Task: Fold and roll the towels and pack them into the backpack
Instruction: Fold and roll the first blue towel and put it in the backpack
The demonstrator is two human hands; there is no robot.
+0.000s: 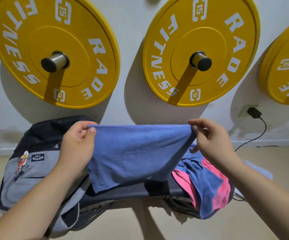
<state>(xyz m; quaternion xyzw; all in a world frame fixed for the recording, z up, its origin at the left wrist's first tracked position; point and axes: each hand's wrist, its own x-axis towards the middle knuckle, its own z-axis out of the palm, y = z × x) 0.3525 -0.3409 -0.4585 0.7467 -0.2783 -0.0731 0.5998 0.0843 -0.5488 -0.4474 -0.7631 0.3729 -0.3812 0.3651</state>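
Observation:
A blue towel (133,153) hangs stretched in the air in front of me, its top edge pulled straight. My left hand (78,146) pinches its top left corner and my right hand (211,141) pinches its top right corner. Below it runs a dark bench (123,193). A grey and navy backpack (31,170) with a small cartoon patch lies on the bench's left end, behind my left hand. On the right end lies a loose heap of towels: a pink towel (185,182) under another blue towel (204,187).
Three yellow weight plates hang on pegs on the white wall: one at the left (53,49), one in the middle (199,51), one at the right edge (286,70). A black plug and cable (253,113) run down from a wall socket at right. Beige floor surrounds the bench.

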